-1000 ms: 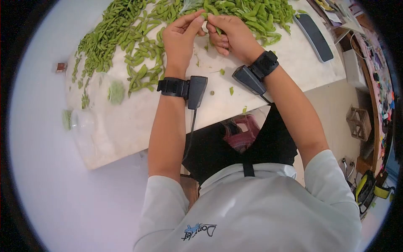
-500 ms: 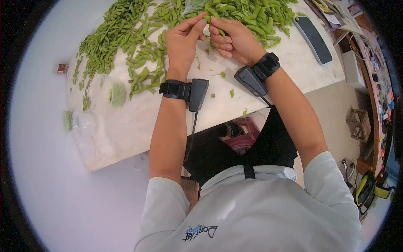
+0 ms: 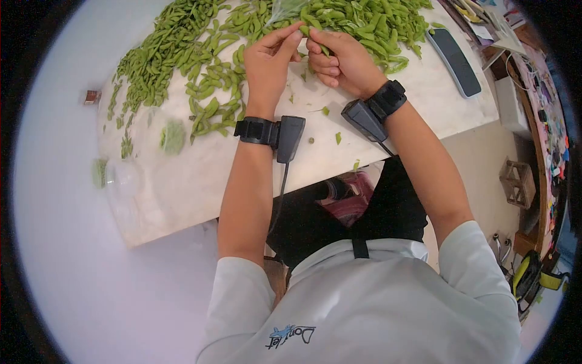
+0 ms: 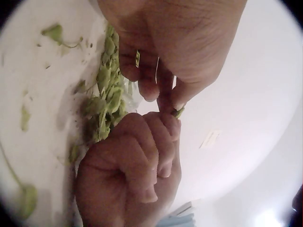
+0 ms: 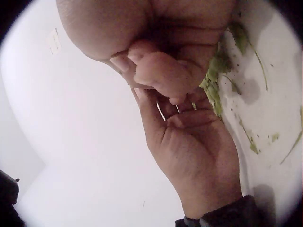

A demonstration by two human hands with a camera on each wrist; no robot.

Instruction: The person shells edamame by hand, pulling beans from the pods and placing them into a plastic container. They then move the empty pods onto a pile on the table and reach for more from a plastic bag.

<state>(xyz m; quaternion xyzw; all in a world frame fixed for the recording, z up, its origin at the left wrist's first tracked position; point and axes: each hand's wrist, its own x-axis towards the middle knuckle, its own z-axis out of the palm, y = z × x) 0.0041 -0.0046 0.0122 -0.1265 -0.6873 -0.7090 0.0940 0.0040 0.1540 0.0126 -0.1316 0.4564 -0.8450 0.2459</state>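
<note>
Whitish bench [image 3: 182, 200], bits of green [image 3: 338, 138] scattered on it. Left hand [image 3: 270, 64] and right hand [image 3: 350, 65] together, pinching one green pod [image 3: 305, 30] between them; probably being trimmed or opened, next move likely wanting firm thumb pressure, steady hold. Loose pods [image 3: 370, 27] heaped beyond, phone [image 3: 456, 64] at right

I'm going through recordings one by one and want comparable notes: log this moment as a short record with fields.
Left hand: thumb and finger pinch a green pod
Right hand: curled, thumb and fingers holding the same pod
Pod state: too small to tell whether it is split
Surface: pale table
Far side of table: left pile and right pile of pods, a clear plastic bag between them
Right side of table: phone
Near edge: leaf scrap
</note>
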